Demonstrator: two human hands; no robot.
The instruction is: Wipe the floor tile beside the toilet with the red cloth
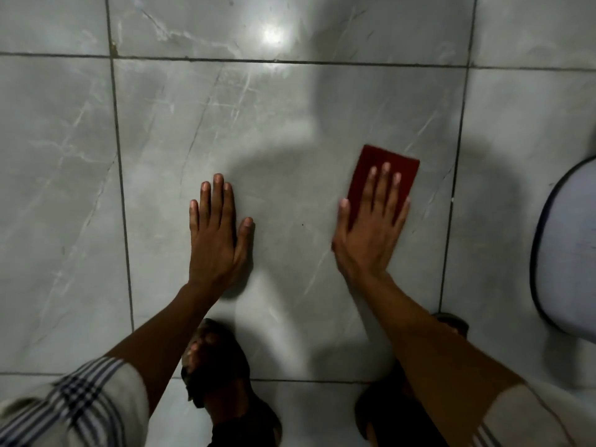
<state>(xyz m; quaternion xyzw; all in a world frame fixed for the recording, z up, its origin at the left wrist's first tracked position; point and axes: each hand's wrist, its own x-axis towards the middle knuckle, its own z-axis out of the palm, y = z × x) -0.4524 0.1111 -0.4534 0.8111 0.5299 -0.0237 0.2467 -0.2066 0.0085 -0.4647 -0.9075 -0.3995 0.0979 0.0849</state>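
On tile (283,130) by toilet (567,253) — R hand (371,227) flat, fingers spread, pressing cloth (392,167) to wipe; L hand (219,233) flat, fingers together, likely bracing.

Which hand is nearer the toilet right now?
Right. The right hand lies flat on the red cloth, toward the toilet at the frame's right edge; the left hand rests flat on the tile, farther away.

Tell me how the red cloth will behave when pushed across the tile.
The red cloth lies flat and thin under the right hand, so it probably slides easily on the glossy tile. Its free far edge may fold or bunch, being likely floppy.
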